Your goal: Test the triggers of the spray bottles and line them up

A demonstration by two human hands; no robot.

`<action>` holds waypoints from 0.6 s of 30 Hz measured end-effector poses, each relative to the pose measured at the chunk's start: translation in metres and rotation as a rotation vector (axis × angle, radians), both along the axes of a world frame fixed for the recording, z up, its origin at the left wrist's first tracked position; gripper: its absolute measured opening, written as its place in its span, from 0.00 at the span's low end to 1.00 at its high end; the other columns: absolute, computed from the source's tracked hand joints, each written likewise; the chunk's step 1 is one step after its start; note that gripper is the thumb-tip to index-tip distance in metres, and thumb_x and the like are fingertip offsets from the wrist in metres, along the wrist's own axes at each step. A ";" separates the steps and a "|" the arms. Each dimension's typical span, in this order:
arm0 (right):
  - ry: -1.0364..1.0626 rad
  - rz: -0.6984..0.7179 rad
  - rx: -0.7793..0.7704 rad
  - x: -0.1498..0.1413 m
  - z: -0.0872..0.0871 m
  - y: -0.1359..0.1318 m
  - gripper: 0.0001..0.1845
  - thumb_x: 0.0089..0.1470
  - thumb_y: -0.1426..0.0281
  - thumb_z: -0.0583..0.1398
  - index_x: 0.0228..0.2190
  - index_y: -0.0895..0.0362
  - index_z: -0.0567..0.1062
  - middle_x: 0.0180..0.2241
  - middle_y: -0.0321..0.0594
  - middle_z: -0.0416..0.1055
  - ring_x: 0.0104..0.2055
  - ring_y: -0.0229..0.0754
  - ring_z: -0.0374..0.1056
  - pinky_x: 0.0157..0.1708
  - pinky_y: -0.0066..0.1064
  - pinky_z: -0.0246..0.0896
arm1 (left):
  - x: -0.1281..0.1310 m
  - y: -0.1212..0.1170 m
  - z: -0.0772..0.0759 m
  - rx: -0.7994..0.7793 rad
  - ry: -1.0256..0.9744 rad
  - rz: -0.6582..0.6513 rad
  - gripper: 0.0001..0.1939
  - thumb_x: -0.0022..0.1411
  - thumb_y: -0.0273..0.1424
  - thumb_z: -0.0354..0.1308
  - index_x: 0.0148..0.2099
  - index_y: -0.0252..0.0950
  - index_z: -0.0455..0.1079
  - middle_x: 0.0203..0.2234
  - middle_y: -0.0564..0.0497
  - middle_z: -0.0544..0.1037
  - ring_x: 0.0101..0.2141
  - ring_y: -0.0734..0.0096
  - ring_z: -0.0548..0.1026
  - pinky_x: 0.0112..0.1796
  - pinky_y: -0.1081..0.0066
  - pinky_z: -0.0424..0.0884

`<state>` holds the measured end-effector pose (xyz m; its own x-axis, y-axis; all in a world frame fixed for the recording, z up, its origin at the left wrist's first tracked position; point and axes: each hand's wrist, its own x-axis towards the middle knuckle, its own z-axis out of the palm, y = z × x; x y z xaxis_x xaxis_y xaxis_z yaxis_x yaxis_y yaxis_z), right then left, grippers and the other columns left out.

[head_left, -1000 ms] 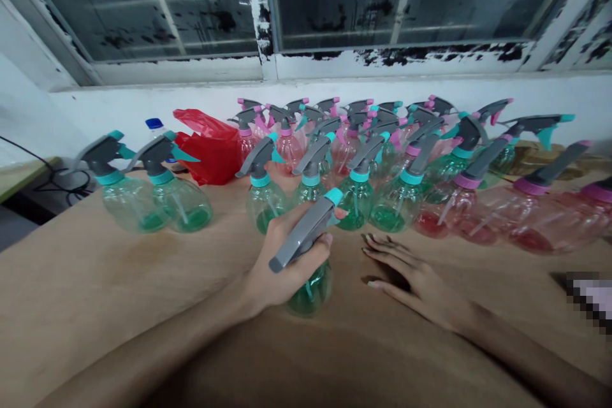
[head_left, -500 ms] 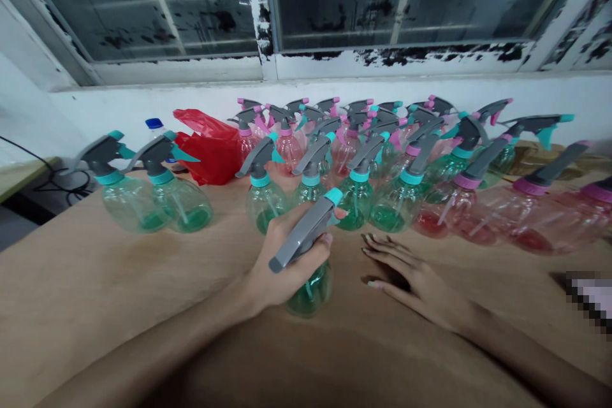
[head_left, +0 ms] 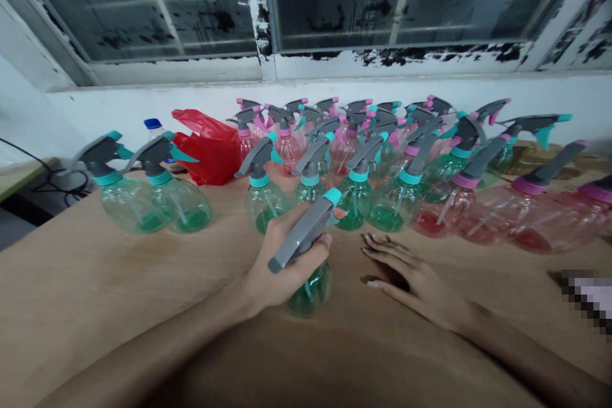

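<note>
My left hand (head_left: 280, 261) is wrapped round the neck of a green spray bottle (head_left: 310, 293) that stands upright on the table near me. Its grey sprayer head with a turquoise nozzle points away and to the right; the collar is hidden by my fingers. My right hand (head_left: 406, 274) rests on the wooden table (head_left: 191, 293) to the right of that bottle, fingers spread and holding nothing. Just beyond my hands stands a row of green spray bottles, among them one with a turquoise collar (head_left: 394, 207). Pink spray bottles (head_left: 440, 207) continue the row to the right.
Two green spray bottles (head_left: 127, 207) stand apart at the left. Behind them are a red plastic bag (head_left: 208, 153) and a blue-capped bottle (head_left: 153, 124). Several more sprayers crowd toward the wall below the windows. A pixelated patch (head_left: 593, 293) lies at the right edge.
</note>
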<state>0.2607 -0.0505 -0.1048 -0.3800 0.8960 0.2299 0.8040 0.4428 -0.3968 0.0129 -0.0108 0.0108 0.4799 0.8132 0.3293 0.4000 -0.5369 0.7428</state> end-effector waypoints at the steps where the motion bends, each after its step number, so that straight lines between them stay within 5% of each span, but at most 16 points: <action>1: 0.004 -0.001 0.001 0.000 0.000 0.000 0.28 0.56 0.56 0.54 0.56 0.50 0.61 0.59 0.39 0.58 0.63 0.48 0.49 0.60 0.49 0.47 | 0.000 0.000 0.000 0.007 -0.002 0.001 0.16 0.57 0.30 0.51 0.48 0.39 0.69 0.28 0.52 0.74 0.28 0.68 0.74 0.32 0.70 0.71; 18: 0.044 -0.001 0.007 -0.001 0.000 0.000 0.27 0.56 0.56 0.55 0.55 0.48 0.62 0.59 0.38 0.59 0.62 0.49 0.51 0.59 0.50 0.48 | -0.001 0.000 0.002 -0.127 -0.063 -0.063 0.15 0.58 0.32 0.52 0.48 0.41 0.68 0.24 0.54 0.72 0.26 0.71 0.71 0.31 0.71 0.71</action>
<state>0.2599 -0.0507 -0.1044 -0.3686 0.8946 0.2527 0.7860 0.4451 -0.4292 0.0115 -0.0112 0.0126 0.5130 0.8192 0.2566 0.3192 -0.4595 0.8288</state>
